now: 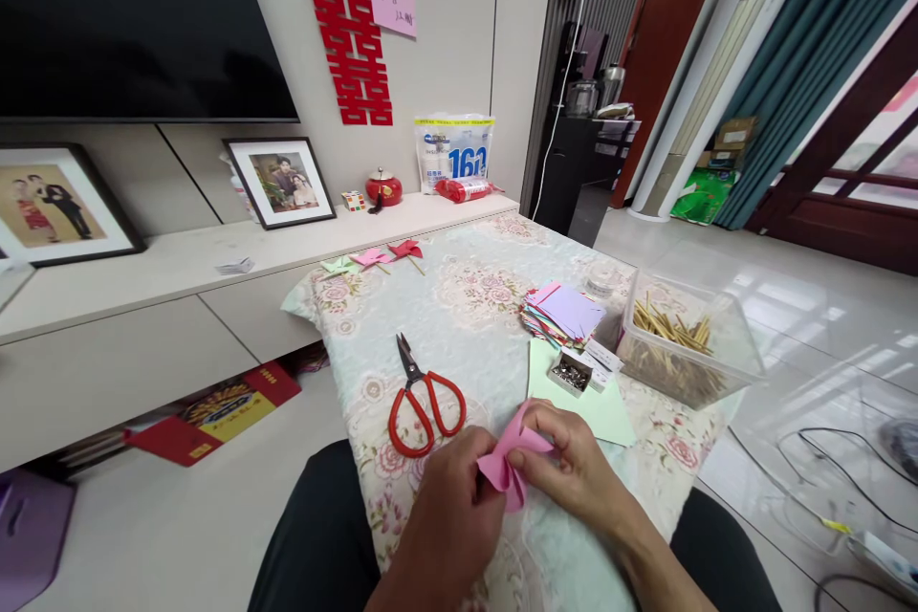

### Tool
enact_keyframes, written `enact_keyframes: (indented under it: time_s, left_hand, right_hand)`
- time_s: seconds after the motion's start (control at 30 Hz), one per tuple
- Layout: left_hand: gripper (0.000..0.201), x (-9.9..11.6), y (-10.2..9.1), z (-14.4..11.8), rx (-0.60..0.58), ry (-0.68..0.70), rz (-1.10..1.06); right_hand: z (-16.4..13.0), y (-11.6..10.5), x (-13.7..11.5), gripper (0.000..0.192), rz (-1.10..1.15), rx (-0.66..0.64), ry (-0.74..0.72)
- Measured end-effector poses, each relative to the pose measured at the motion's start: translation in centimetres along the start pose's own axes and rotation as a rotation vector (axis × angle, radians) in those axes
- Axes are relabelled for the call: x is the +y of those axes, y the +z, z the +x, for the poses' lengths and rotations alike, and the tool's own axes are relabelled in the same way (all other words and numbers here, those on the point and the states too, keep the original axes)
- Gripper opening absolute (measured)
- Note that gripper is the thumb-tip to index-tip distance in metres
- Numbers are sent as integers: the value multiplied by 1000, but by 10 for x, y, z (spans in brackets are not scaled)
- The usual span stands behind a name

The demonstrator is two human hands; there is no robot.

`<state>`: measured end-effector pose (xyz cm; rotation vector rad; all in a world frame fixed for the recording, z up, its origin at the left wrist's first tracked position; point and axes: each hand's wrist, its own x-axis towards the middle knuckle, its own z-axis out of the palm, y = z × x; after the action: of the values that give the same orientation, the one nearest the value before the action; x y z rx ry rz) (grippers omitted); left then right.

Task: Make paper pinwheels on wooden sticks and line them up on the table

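Observation:
Between my two hands is a pink paper pinwheel [514,451], its corners folded in toward the middle. My left hand [460,502] is closed on its left side, the fingertips partly hidden behind the paper. With thumb and fingers, my right hand [570,459] pinches the pinwheel at its centre and right edge. Scissors with red handles [430,404] lie to the left, blades slightly apart and pointing away from me. Just beyond my right hand, a small box of metal pins [571,372] rests on a light green paper sheet [608,413].
Stacked square coloured papers [563,311] lie behind the pin box. A clear plastic bin [732,354] of thin sticks stands at the right table edge. Finished pinwheels on sticks [371,257] lie at the far left. A floral cloth [459,282] covers the table.

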<state>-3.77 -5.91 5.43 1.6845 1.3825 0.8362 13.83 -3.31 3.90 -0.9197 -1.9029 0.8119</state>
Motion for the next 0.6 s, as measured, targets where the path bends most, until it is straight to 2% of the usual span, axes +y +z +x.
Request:
enact_keyframes:
  time_s: [0.07, 0.17, 0.23, 0.33, 0.43, 0.6]
  left_hand:
    - [12, 0, -1, 6, -37, -67, -150]
    - [5, 0, 1, 17, -93, -156, -474]
    - [4, 0, 7, 24, -101, -203, -687]
    - [5, -3, 20, 31, -108, -229, -902]
    - [8, -10, 33, 33, -96, -261, -1003]
    - [17, -24, 42, 30, -73, -245, -977]
  right_hand:
    - [0, -1, 5, 15, 22, 45, 52]
    - [-3, -5, 17, 25, 89, 222, 65]
    - [-6, -6, 24, 32, 118, 333, 58]
    - [-9, -9, 31, 32, 83, 422, 87]
    - [-8, -11, 33, 31, 29, 441, 99]
    - [-4, -16, 36, 32, -149, 342, 9]
